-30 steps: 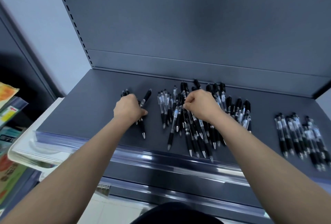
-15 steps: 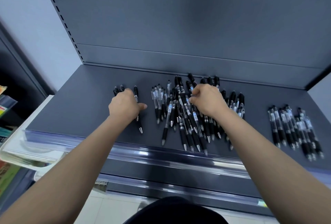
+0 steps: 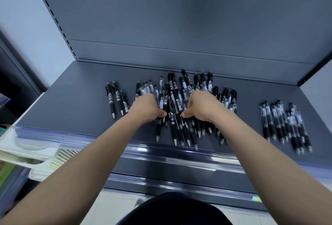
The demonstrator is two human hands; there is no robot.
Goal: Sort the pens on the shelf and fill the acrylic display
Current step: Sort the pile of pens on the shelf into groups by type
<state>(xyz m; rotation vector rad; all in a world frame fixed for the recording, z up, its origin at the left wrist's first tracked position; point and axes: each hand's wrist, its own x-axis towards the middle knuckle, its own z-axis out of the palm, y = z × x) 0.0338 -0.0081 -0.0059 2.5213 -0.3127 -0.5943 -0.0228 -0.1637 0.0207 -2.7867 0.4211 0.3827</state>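
A big loose pile of black click pens (image 3: 177, 99) lies in the middle of the dark grey shelf (image 3: 75, 102). My left hand (image 3: 146, 107) rests on the pile's left part, its fingers curled down among the pens. On the pile's right part lies my right hand (image 3: 200, 105), its fingers also curled into the pens. Three black pens (image 3: 116, 99) lie side by side at the left, apart from the pile. A neat group of several pens (image 3: 285, 124) lies at the right. No acrylic display is in view.
The shelf's back panel (image 3: 179, 18) rises close behind the pens. A clear price rail (image 3: 125, 145) runs along the front edge. At the lower left stands a white rack (image 3: 45, 161) with coloured packs.
My left hand has left the small group at the left, where three pens now lie free, and has moved right onto the middle pile. My right hand has stayed on the pile.
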